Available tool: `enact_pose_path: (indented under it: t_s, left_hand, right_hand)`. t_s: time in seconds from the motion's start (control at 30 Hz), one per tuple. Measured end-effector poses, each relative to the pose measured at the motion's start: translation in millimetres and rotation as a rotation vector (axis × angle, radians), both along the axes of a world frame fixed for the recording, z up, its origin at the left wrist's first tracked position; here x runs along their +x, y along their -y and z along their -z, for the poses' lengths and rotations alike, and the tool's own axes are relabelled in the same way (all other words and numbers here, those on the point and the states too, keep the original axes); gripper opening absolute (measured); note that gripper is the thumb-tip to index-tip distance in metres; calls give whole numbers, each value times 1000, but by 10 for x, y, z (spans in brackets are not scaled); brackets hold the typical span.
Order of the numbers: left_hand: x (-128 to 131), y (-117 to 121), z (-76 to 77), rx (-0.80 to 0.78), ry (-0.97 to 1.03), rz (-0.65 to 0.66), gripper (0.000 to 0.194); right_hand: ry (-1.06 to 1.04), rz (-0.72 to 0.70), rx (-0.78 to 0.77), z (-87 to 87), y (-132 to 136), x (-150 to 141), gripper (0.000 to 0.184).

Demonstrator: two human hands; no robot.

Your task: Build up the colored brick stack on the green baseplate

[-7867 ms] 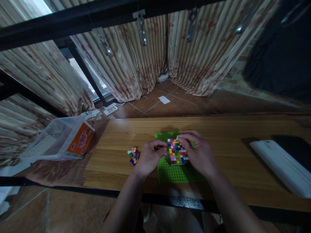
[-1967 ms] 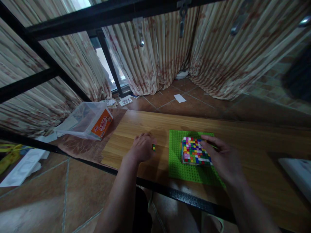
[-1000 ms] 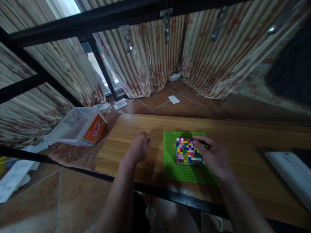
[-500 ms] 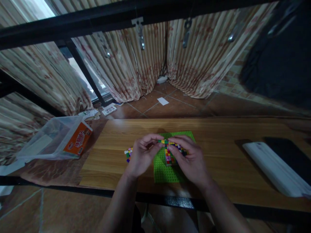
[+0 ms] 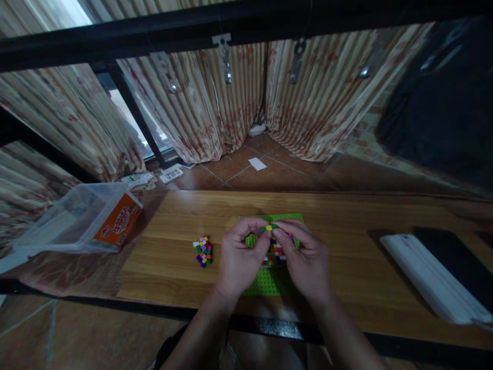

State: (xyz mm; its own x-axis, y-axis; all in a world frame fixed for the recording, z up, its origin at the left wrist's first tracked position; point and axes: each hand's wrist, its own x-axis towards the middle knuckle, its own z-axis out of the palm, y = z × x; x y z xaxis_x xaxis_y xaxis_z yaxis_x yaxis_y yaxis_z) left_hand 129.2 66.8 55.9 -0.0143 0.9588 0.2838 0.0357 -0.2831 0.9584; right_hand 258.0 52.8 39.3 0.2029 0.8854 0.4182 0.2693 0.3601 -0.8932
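Between my two hands is a short row of green and yellow toy bricks (image 5: 268,227), pinched at both ends by thumb and forefinger. My left hand (image 5: 244,252) grips its left end and my right hand (image 5: 308,254) its right end. Beneath them lies a green studded baseplate (image 5: 264,285), partly covered by my hands. On it stands a block of multicoloured bricks (image 5: 278,252), mostly hidden behind my fingers. A small pile of loose coloured bricks (image 5: 203,252) rests on the wooden table (image 5: 165,267), left of my left hand.
A clear plastic bin (image 5: 73,216) with an orange label stands past the table's left end. On the right lie a white case-like object (image 5: 431,277) and a dark flat object (image 5: 458,257). A black metal bar (image 5: 262,31) crosses above, in front of curtains (image 5: 215,113).
Both hands have come closer together around the brick row, which now shows clearly between the fingertips. The view has shifted slightly, so the loose pile is now in full sight.
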Motion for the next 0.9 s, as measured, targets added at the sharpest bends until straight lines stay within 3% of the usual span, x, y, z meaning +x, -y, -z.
enact_pose_path:
  t_s: [0.2,0.4,0.63,0.9]
  left_hand:
    - [80,24,53,-87,50,-85,8]
    - [-138,-133,132,-203,-57,-131,20]
    - [-266,-137,153,-293,-362,-28,28]
    - [-224,-98,150,-318,-375,65,37]
  right_hand:
    - [138,87,43,23,-5,31,15]
    - [412,170,32,106,-143,276,23]
    - [622,21,-22,136,-227,293,26]
    - [701,-48,-52,100,-252,336,27]
